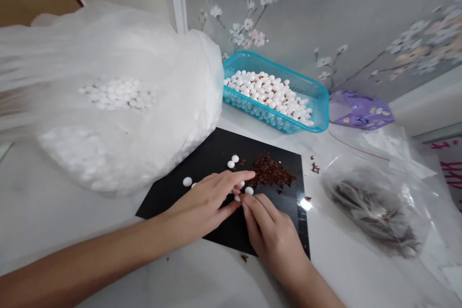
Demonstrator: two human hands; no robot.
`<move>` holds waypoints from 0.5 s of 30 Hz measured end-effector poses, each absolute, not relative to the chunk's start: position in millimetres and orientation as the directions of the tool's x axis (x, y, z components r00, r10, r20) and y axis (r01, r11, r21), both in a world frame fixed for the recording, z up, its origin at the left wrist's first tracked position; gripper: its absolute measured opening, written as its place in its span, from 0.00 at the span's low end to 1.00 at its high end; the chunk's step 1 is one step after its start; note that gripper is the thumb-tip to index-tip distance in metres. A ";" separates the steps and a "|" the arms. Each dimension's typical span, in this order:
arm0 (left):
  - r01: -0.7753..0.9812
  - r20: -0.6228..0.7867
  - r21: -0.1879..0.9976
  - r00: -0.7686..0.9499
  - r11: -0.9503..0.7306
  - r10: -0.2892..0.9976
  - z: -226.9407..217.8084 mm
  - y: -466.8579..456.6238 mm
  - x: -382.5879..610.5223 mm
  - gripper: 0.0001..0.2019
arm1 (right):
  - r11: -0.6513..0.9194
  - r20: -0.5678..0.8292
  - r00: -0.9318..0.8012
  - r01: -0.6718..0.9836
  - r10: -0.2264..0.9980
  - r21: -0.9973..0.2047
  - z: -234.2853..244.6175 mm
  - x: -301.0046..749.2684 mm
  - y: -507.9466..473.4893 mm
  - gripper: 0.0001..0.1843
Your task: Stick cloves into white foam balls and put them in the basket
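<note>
Over a black mat (220,149), my left hand (204,197) has its thumb and fingers closed around a small white bead (237,198), its index finger stretched toward the brown pile. My right hand (272,226) meets it there, thumb and index pinched against the bead; what lies in that pinch is too small to make out. Another white bead (249,191) rests just above the right fingertips. A heap of small dark-brown pieces (272,172) lies beyond my hands. Two loose white beads (233,161) sit left of the heap, and one more bead (187,181) lies further left.
A large translucent bag (180,72) of white beads fills the left. Behind the mat stands a blue basket (321,106) holding many white beads, some with brown bits. At right lie a clear plastic bag (375,211) of brown pieces and a purple package (361,109).
</note>
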State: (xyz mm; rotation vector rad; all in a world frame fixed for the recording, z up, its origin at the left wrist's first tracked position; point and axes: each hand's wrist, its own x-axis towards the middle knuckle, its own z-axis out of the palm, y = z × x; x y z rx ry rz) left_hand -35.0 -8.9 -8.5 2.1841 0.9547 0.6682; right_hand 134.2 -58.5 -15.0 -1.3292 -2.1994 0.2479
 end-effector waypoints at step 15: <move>0.414 0.136 0.796 0.589 -0.442 0.796 -8.6 -7.5 -34.2 0.28 | 0.354 0.279 -0.219 0.636 0.935 -0.685 -12.8 135.8 -58.9 0.09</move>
